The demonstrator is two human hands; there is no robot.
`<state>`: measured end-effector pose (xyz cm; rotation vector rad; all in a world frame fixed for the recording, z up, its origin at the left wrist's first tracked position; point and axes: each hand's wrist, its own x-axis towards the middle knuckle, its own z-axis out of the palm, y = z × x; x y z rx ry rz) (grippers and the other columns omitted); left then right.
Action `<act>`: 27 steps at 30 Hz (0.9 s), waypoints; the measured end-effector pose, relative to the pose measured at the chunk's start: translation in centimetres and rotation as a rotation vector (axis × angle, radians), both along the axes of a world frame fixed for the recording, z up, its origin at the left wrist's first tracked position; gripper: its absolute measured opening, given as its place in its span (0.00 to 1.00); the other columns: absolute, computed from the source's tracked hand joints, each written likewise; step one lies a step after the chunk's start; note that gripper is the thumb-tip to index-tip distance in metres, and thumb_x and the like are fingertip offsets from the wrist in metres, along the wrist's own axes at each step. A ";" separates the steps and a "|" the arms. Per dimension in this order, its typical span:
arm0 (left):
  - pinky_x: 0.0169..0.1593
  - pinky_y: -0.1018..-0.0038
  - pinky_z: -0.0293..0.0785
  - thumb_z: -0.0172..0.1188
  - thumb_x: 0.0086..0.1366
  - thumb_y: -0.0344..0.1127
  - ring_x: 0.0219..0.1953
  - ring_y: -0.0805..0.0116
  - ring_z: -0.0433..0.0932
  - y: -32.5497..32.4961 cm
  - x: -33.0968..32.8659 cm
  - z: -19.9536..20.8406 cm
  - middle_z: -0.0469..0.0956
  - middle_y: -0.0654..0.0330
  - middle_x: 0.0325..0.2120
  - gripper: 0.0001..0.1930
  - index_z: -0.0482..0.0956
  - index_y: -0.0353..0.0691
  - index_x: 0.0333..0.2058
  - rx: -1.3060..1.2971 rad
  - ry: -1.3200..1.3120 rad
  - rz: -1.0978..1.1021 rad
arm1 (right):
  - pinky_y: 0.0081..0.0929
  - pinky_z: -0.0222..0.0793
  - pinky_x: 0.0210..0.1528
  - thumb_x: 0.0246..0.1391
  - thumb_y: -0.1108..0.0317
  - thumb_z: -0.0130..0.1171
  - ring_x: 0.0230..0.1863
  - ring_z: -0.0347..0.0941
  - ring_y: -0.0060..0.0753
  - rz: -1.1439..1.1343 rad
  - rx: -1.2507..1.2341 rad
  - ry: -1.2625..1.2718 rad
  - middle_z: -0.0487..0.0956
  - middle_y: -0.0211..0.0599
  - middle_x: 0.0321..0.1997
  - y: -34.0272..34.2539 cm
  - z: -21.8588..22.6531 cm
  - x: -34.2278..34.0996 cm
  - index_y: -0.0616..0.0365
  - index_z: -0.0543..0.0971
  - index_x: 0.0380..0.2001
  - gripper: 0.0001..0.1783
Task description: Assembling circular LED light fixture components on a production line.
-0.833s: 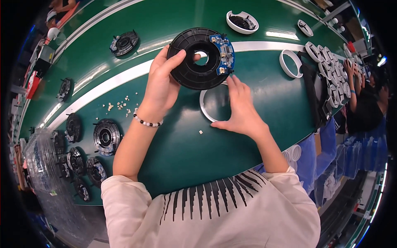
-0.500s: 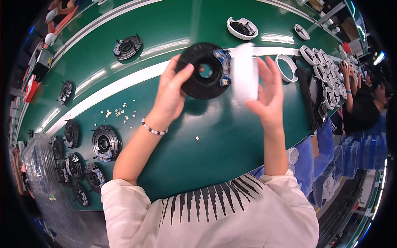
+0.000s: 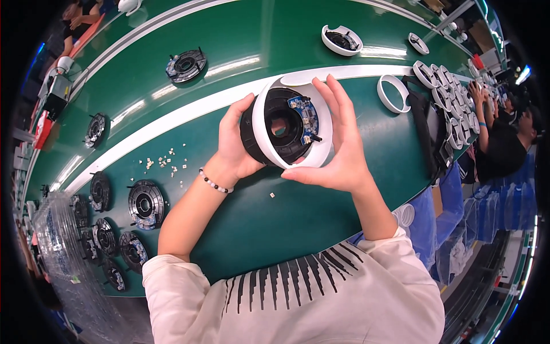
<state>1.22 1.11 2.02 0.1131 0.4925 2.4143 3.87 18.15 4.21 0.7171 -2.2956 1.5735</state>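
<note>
In my left hand (image 3: 236,140) is a round black plastic base (image 3: 282,123) with a hole in its middle and a blue circuit board (image 3: 305,117) on its right part. A white plastic ring housing (image 3: 323,129) surrounds the base, its near rim tilted toward me. My right hand (image 3: 341,149) grips the ring at its right side, thumb at the lower rim and fingers raised along the upper edge. The black base shows partly outside the ring on the left. Whether the two are seated together I cannot tell. Both hands hold them above the green table.
Several black bases (image 3: 146,203) lie at the left beside clear plastic wrap (image 3: 63,246). Small pale pieces (image 3: 166,162) are scattered nearby. A single white ring (image 3: 393,94) lies right, near many stacked ones (image 3: 447,92). Across the white strip, a housed base (image 3: 342,41) rests. A person (image 3: 510,137) works at far right.
The white ring, held apart to the right before, has moved left over the black base. The base has turned, and my right hand has come in closer. Parts beyond the white strip have shifted right.
</note>
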 end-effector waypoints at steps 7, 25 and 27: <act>0.48 0.64 0.68 0.37 0.59 0.52 0.44 0.62 0.69 0.9 0.7 0.3 0.70 0.54 0.42 0.26 0.67 0.38 0.46 -0.110 -0.007 0.120 | 0.33 0.50 0.59 0.14 0.62 0.75 0.60 0.52 0.42 0.048 0.087 0.043 0.50 0.56 0.60 0.1 1.3 1.0 0.65 0.41 0.58 0.69; 0.49 0.66 0.69 0.25 0.54 0.71 0.46 0.62 0.69 -0.4 0.4 0.1 0.68 0.51 0.45 0.44 0.63 0.36 0.50 0.117 0.123 -0.025 | 0.41 0.52 0.55 0.10 0.59 0.74 0.56 0.52 0.56 0.153 0.471 0.242 0.57 0.52 0.56 -0.6 3.5 -0.2 0.65 0.53 0.55 0.62; 0.49 0.67 0.69 0.27 0.54 0.70 0.46 0.62 0.69 -0.3 0.2 0.3 0.68 0.51 0.45 0.42 0.62 0.36 0.50 0.156 0.168 -0.051 | 0.41 0.53 0.55 0.10 0.58 0.74 0.55 0.52 0.56 0.138 0.471 0.237 0.58 0.52 0.56 -0.5 3.5 -0.3 0.66 0.53 0.54 0.62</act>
